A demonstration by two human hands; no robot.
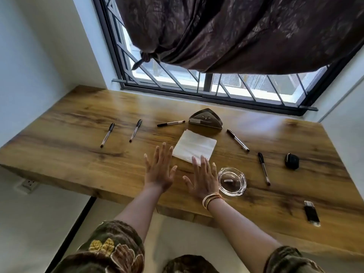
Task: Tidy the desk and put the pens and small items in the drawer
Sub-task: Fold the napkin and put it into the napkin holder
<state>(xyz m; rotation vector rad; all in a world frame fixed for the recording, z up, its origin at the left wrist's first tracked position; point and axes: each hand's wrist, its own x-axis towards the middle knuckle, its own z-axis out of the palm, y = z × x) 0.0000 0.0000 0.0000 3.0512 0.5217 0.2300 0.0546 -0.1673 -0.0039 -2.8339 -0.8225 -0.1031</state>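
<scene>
1. The person is holding both hands flat over the wooden desk [78,146], palms down and fingers spread wide — neither is gripping anything.
2. The left hand [158,172] is hovering over bare wood near the front edge, while the right hand [202,179] is reaching its fingertips over the near corner of a white napkin [194,147]; whether they are touching it, I cannot tell.
3. Gold bangles [211,199] are sitting on the right wrist, just beside a glass ashtray [232,181] with a small dark item lying in it.
4. Five pens are lying scattered: two at the left [107,135] [135,130], one [171,123] pointing toward a dark triangular napkin holder [205,121], and two on the right [237,140] [264,168].
5. Farther right a small black case [292,161] is resting well apart from the hands, and a black lighter-like item [311,213] is lying near the front edge.
6. Behind the desk a brown curtain [246,32] is hanging knotted over the barred window [197,79] — no drawer is showing from where I stand.
</scene>
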